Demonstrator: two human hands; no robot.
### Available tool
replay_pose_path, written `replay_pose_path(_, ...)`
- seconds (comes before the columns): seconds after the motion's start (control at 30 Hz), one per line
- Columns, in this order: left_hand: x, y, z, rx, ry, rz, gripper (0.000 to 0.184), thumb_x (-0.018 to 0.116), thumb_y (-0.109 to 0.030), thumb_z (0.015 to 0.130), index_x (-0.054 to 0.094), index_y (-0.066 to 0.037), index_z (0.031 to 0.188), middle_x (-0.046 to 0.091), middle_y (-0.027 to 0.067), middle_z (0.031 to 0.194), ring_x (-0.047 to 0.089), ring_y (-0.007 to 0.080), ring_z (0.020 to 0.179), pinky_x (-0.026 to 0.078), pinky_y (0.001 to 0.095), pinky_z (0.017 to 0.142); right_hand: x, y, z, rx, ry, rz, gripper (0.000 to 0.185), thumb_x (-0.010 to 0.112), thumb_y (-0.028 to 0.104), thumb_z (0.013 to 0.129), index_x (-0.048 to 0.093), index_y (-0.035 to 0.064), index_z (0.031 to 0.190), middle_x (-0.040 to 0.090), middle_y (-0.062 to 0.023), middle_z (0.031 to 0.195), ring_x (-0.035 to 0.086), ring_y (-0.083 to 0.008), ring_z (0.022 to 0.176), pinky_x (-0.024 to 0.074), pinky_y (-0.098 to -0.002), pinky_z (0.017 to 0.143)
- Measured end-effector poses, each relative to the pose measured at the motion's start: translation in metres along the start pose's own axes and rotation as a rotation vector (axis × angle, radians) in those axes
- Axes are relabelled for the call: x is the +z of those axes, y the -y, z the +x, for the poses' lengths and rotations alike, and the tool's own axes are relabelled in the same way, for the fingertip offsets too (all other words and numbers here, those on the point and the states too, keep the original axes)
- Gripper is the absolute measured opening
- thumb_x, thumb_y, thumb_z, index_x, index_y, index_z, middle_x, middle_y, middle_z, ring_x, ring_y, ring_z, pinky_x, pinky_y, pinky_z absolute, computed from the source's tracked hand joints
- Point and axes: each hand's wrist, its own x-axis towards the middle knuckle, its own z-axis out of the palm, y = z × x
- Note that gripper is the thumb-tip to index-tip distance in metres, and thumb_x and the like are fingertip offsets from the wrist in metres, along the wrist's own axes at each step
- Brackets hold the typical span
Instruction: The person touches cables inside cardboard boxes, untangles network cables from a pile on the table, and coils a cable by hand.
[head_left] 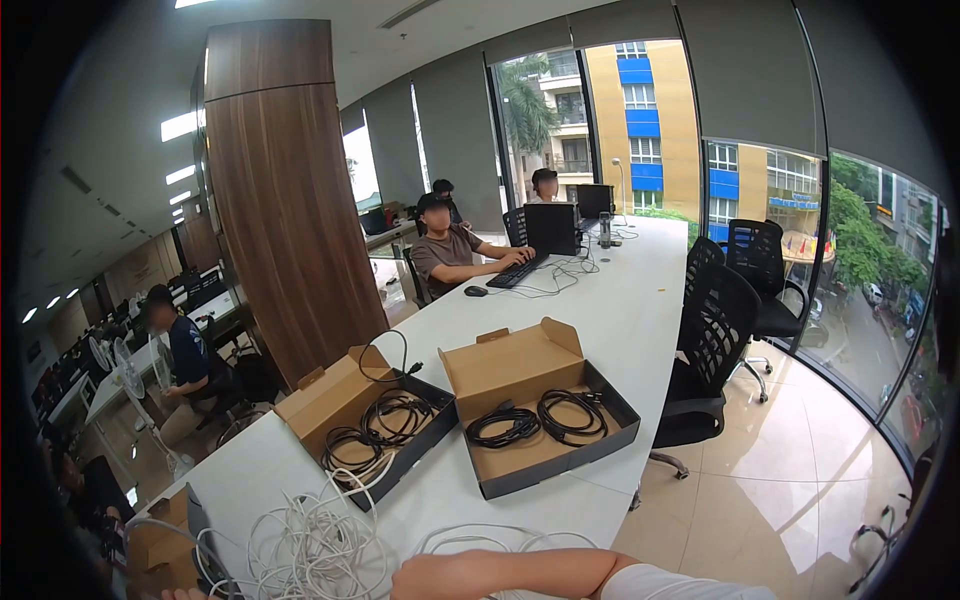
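At the bottom edge my right hand [430, 577] reaches in from the right over the near end of the table. Its fingers are cut off by the frame, so what they hold is hidden. A loose white cable [510, 531] curves just behind it. To its left lies a tangled heap of white cables [310, 545]. Only a sliver of my left hand [186, 595] shows at the lower left, beside an open cardboard box [165, 535]; its grip cannot be made out. Two open boxes, the left box [385, 472] and the right box [555, 468], contain coiled black cables [505, 426].
The long white table [620, 300] carries a monitor [553, 228], a keyboard [515, 270] and a mouse [476, 291]. A person [450, 250] types there. Black chairs [715, 330] line the right side. A wood-clad column [285, 200] stands left of the table.
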Motion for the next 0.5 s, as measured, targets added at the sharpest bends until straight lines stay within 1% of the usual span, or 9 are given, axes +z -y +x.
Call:
replay_pose_path(0.1,0.007,-0.008,-0.001,0.026,0.011,0.042,0.024,0.036,-0.022,0.103,0.046,-0.001,0.094,0.026,0.0006,0.071,0.028,0.0146,0.063,0.03,0.0286,0.06,-0.023,-0.01,-0.022,-0.029,-0.227,0.124,0.03,0.058,0.022,0.083,0.061,-0.0046,0.07,0.061,-0.0214,0.07,0.062,-0.0394,0.072,0.0477,-0.0473,0.066)
replay_pose_path(0.17,0.016,-0.002,-0.003,0.048,-0.038,0.153,0.024,0.036,-0.022,0.103,0.046,-0.001,0.096,0.025,0.0002,0.071,0.027,0.0142,0.063,0.028,0.0283,0.059,-0.036,-0.018,-0.031,0.041,-0.15,0.153,0.019,0.056,0.016,0.085,0.061,-0.0023,0.088,0.059,-0.0172,0.071,0.059,-0.0316,0.068,0.0468,-0.0411,0.064)
replay_pose_path(0.2,0.019,0.0,-0.004,0.058,-0.062,0.209,0.025,0.037,-0.022,0.103,0.047,0.0,0.097,0.025,0.0,0.071,0.027,0.0139,0.062,0.027,0.0282,0.059,-0.041,-0.022,-0.034,0.077,-0.112,0.167,0.018,0.055,0.013,0.087,0.061,-0.0011,0.096,0.058,-0.0152,0.072,0.058,-0.0277,0.066,0.0463,-0.038,0.063)
replay_pose_path(0.23,0.018,0.0,-0.005,0.055,-0.065,0.245,0.025,0.036,-0.022,0.103,0.047,0.0,0.098,0.025,-0.0001,0.071,0.026,0.0136,0.062,0.027,0.0282,0.059,-0.046,-0.025,-0.038,0.046,-0.157,0.235,0.017,0.056,0.015,0.087,0.059,-0.0018,0.087,0.054,-0.0141,0.065,0.055,-0.0281,0.061,0.0451,-0.0379,0.06)
replay_pose_path(0.3,0.016,0.002,-0.005,0.048,-0.07,0.317,0.025,0.036,-0.022,0.103,0.048,0.0,0.099,0.025,-0.0005,0.071,0.026,0.013,0.062,0.026,0.028,0.059,-0.053,-0.03,-0.046,-0.017,-0.247,0.369,0.03,0.056,0.019,0.089,0.053,-0.003,0.067,0.045,-0.012,0.051,0.048,-0.0288,0.05,0.0427,-0.0377,0.053)
replay_pose_path(0.33,0.016,0.002,-0.005,0.045,-0.066,0.322,0.024,0.036,-0.021,0.103,0.048,0.0,0.1,0.025,-0.0005,0.071,0.026,0.0128,0.062,0.026,0.0281,0.059,-0.056,-0.037,-0.049,-0.063,-0.247,0.409,0.024,0.055,0.018,0.091,0.059,-0.0007,0.076,0.044,-0.0066,0.05,0.044,-0.0186,0.046,0.0414,-0.0303,0.049)
replay_pose_path(0.43,0.017,0.002,-0.005,0.04,-0.061,0.356,0.023,0.037,-0.02,0.103,0.048,-0.001,0.101,0.025,-0.0006,0.071,0.026,0.0123,0.062,0.025,0.0282,0.059,-0.073,-0.027,-0.062,0.136,-0.234,0.954,0.018,0.054,0.017,0.092,0.062,0.0012,0.088,0.042,0.0004,0.048,0.041,-0.0094,0.043,0.04,-0.0241,0.047)
replay_pose_path(0.47,0.017,0.002,-0.005,0.04,-0.062,0.378,0.022,0.037,-0.02,0.103,0.048,-0.001,0.101,0.025,-0.0007,0.071,0.026,0.0122,0.062,0.026,0.0282,0.059,-0.073,-0.027,-0.064,0.119,-0.294,1.06,0.018,0.054,0.016,0.093,0.061,0.0022,0.101,0.044,0.0042,0.05,0.04,-0.0033,0.044,0.0392,-0.0197,0.046)
replay_pose_path(0.5,0.017,0.002,-0.005,0.04,-0.062,0.399,0.022,0.037,-0.02,0.103,0.048,-0.001,0.101,0.025,-0.0007,0.071,0.026,0.0121,0.062,0.026,0.0282,0.059,-0.075,-0.026,-0.064,0.106,-0.361,1.157,0.019,0.053,0.016,0.093,0.06,0.0016,0.103,0.045,0.0041,0.052,0.042,-0.0041,0.044,0.0401,-0.0202,0.046)
